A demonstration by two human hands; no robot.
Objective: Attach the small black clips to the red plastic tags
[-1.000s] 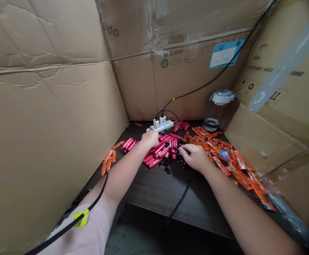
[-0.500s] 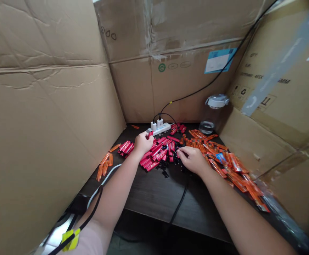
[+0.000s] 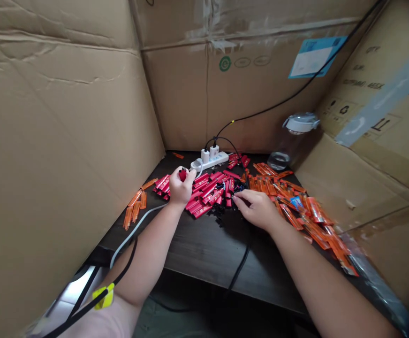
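Note:
My left hand is closed round a red flat-sided piece, its end pointing up with something dark on top. A heap of similar red printed pieces lies between my hands on the dark tabletop. Thumb and fingertips of my right hand are pinched together at the right edge of that heap, over small black parts. What they pinch, if anything, is too small to make out. Orange see-through slim pieces spread to the right of this hand.
Behind the heap is a white power strip with plugs and a black cable. A clear bottle stands back right. More orange pieces and a white cord lie left. Cardboard walls surround the table.
My left hand has drawn back left with the red piece, which is now turned end-up in the fingers. My right hand stays by the black parts. The view has tilted down slightly.

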